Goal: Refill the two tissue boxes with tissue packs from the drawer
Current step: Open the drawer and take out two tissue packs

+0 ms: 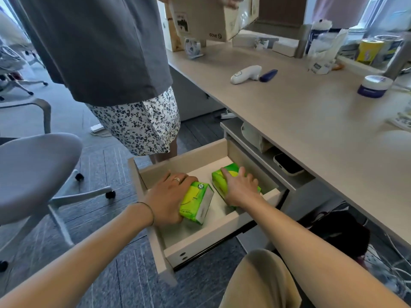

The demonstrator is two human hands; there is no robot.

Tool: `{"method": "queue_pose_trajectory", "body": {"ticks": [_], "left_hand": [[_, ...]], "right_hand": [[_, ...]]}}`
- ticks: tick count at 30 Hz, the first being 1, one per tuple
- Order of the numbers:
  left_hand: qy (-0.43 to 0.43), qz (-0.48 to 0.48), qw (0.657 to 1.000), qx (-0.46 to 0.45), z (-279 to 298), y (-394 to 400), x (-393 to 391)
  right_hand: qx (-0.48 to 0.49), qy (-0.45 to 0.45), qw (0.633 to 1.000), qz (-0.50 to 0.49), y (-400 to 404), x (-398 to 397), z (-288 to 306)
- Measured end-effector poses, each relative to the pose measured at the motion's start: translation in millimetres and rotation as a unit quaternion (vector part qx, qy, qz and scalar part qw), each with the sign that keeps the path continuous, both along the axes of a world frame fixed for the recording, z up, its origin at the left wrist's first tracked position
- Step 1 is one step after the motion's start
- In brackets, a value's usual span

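An open beige drawer under the desk holds two green tissue packs. My left hand grips the nearer pack, which is tilted up on its edge at the drawer's left side. My right hand lies on top of the second pack, fingers spread over it, near the drawer's right wall. No tissue box is visible to me.
Another person stands just behind the drawer, holding a cardboard box over the desk. A grey chair stands left. A thermometer, a jar and a phone on the shelf are nearby. Cables lie under the desk.
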State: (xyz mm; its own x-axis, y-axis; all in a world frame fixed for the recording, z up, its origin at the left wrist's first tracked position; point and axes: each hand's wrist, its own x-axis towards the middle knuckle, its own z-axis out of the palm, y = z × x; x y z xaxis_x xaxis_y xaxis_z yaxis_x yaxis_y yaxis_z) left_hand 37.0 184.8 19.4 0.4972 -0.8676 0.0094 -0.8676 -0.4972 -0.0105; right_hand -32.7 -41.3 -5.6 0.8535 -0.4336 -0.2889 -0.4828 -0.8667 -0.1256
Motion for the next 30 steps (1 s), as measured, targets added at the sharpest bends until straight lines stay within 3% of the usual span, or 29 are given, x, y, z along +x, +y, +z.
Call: {"method": "queue_pose_trajectory", "body": {"ticks": [5,12,23,30], "left_hand": [[0.001,0.005,1.000,-0.002,-0.2,-0.6,-3.1],[-0.001,0.010,1.000,-0.004,2.2,-3.3,-7.7],[0.028,0.059,0.997,-0.041,47.6,-15.9,3.9],[0.000,0.056,0.993,-0.108,104.3,-54.8,10.9]], "right_hand": [[0.013,-0.102,0.995,-0.017,-0.1,-2.2,20.0],[0.045,-0.215,0.974,0.051,13.9,-11.7,91.7],[0.066,-0.285,0.951,0.105,-5.9,-57.8,197.7],[0.042,-0.294,0.953,0.064,-61.6,-92.6,232.9]]}}
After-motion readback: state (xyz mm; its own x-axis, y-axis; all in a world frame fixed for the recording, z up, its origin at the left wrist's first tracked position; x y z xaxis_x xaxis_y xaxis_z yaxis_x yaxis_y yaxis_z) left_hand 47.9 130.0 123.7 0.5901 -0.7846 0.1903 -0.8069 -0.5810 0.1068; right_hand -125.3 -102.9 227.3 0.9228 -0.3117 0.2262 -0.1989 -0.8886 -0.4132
